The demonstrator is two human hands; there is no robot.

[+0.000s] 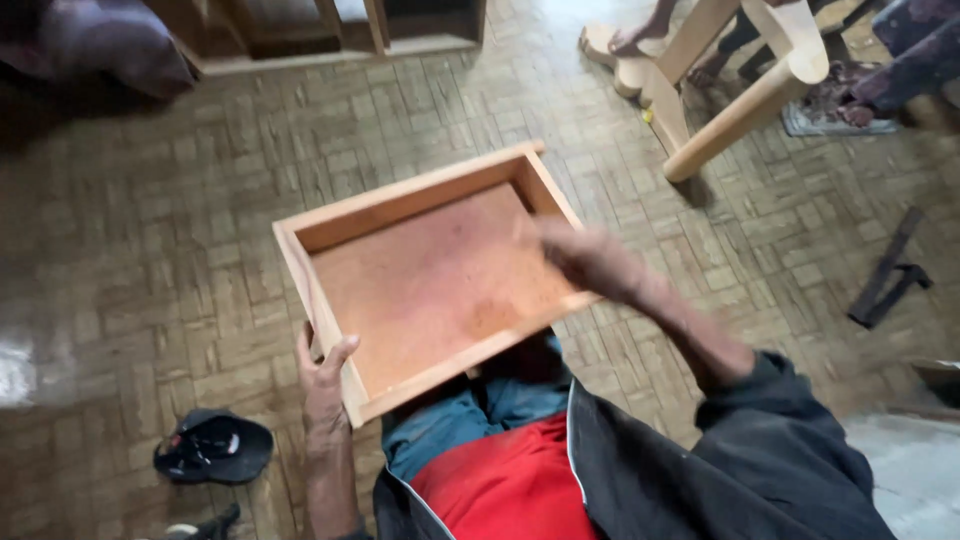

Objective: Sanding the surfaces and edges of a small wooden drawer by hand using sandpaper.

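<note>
A shallow wooden drawer box [300, 232] with a reddish board bottom rests tilted above my lap. My left hand [322, 378] grips its near left corner, thumb over the rim. Blurred with motion, my right hand [588, 258] lies over the drawer's right side, on the bottom near the right wall. Whether it holds anything small, such as a cloth or paper, I cannot tell. I wear a dark jacket, a red shirt and blue trousers.
Parquet floor lies all around. A dark sandal [213, 446] sits at lower left. Pale wooden furniture legs [735, 115] lean at upper right, with another person's feet [640, 40] beside them. A dark metal tool [888, 272] lies at right. A wooden frame [330, 30] stands at the back.
</note>
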